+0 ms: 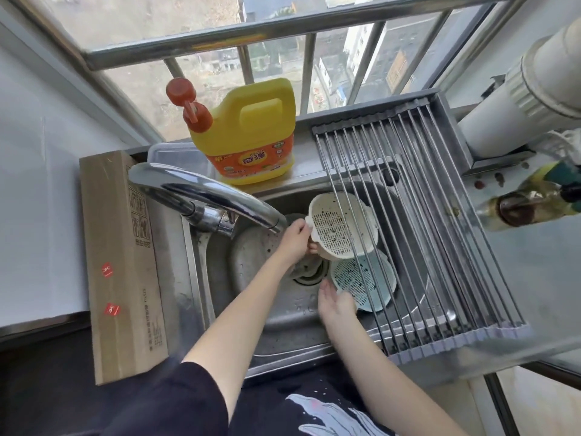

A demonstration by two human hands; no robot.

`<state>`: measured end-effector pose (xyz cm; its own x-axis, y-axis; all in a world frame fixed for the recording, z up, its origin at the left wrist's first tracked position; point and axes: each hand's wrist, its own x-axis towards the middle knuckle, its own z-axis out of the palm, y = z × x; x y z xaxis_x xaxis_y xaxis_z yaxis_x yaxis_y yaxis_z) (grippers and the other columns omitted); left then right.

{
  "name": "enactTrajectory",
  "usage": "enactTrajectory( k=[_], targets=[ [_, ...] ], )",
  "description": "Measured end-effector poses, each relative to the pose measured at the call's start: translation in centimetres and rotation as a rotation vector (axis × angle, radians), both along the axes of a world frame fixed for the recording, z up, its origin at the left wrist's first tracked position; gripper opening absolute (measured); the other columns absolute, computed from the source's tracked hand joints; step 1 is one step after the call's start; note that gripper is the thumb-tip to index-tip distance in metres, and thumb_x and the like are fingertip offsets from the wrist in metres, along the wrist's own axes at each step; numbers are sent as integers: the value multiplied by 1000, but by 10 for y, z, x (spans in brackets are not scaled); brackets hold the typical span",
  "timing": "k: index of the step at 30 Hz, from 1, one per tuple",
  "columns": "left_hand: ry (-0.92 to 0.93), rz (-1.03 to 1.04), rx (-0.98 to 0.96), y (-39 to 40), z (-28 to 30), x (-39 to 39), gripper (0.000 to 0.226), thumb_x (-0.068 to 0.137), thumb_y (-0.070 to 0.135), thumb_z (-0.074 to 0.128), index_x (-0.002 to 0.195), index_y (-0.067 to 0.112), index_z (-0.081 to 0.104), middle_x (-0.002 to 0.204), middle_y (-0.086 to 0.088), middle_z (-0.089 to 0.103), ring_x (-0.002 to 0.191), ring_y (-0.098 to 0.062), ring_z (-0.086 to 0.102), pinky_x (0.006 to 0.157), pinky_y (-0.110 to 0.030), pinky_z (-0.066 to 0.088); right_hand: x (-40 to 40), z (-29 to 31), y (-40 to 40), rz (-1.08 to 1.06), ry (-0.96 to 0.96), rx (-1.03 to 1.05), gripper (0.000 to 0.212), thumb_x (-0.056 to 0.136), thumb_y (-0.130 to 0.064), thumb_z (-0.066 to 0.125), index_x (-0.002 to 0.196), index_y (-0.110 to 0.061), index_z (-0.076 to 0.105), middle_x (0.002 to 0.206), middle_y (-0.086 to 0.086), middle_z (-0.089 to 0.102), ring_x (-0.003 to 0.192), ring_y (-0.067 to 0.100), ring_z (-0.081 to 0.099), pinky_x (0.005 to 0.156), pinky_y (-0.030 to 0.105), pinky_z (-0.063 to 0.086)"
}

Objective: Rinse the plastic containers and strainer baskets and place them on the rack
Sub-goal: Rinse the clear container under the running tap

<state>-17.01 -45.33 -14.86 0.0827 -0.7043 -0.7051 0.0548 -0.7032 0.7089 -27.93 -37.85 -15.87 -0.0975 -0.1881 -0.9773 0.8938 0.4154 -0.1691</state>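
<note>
In the steel sink [283,335], the left hand [294,242] pinches the speck-dotted white strainer basket [341,226] while the right hand [334,305] grips the speck-dotted blue strainer basket [361,280].

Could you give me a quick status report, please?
Left hand gripping white strainer basket. Right hand on blue strainer basket. Both under rack, none on it.

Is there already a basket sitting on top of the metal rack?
No, the rack has nothing on its bars; the white basket and the blue basket are below it in the sink.
</note>
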Motion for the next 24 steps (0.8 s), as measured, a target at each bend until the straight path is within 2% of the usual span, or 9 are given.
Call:
enactTrajectory(
  k=[3, 5, 7, 11, 13, 16, 20, 23, 24],
  targets=[
    [123, 12, 97, -8, -5, -17, 17, 103, 12, 32, 95, 6, 45, 97, -20, 58, 56, -11, 61, 53, -18, 54, 1, -5, 15, -53, -88, 44, 47, 106, -16, 21, 144, 11, 21, 150, 26, 30, 140, 34, 31, 116, 38, 25],
    [136, -53, 171, -7, -9, -22, 18, 102, 12, 35, 105, 2, 50, 107, -22, 60, 73, -18, 70, 58, -19, 56, 1, -8, 24, -20, -141, 88, 51, 106, -21, 21, 144, 13, 20, 150, 27, 30, 140, 35, 30, 117, 38, 24],
    [64, -164, 226, -4, -13, -21, 30, 102, 16, 36, 119, -5, 50, 110, -26, 60, 91, -32, 69, 57, -21, 56, 0, -7, 28, 37, -166, 106, 54, 106, -25, 19, 147, 10, 15, 149, 28, 31, 139, 36, 31, 116, 41, 25],
    [-286, -89, 178, 11, -10, 7, 31, 101, 18, 35, 103, -2, 58, 84, -20, 62, 65, -28, 65, 53, -34, 55, 0, 0, 23, 146, -173, 125, 50, 106, -20, 19, 150, 3, 11, 148, 29, 31, 137, 38, 34, 115, 42, 26],
    [-614, -74, 133, 26, -14, 29, 27, 98, 16, 39, 106, -2, 56, 93, -20, 61, 80, -30, 61, 69, -37, 50, 1, 2, 22, 229, -175, 108, 48, 106, -17, 20, 149, 4, 14, 147, 29, 32, 136, 38, 35, 116, 42, 26],
    [-773, -31, 266, 49, -23, 52, 45, 96, 22, 46, 130, -5, 38, 126, -26, 55, 115, -41, 54, 91, -42, 44, 5, 5, 20, 338, -172, 90, 47, 106, -16, 20, 148, 5, 18, 145, 30, 35, 134, 39, 39, 114, 42, 30],
    [-617, -158, 507, 64, -70, 65, 53, 97, 36, 43, 126, -8, 49, 125, -24, 59, 115, -37, 58, 93, -36, 48, 7, 9, 24, 470, -141, 52, 45, 106, -14, 23, 147, 5, 23, 141, 31, 41, 130, 40, 44, 111, 42, 34],
    [-411, -71, 560, 75, -145, 77, 47, 94, 32, 50, 116, -9, 56, 117, -26, 62, 103, -39, 64, 88, -44, 54, 5, 13, 26, 538, -113, 18, 43, 106, -13, 25, 144, 7, 25, 139, 32, 43, 129, 40, 44, 111, 42, 35],
    [-375, -19, 557, 77, -143, 76, 43, 93, 28, 52, 112, -10, 56, 114, -28, 63, 97, -40, 66, 83, -45, 56, 5, 13, 27, 566, -113, 14, 42, 105, -12, 25, 142, 8, 26, 140, 31, 42, 130, 39, 44, 110, 41, 35]
  ],
)
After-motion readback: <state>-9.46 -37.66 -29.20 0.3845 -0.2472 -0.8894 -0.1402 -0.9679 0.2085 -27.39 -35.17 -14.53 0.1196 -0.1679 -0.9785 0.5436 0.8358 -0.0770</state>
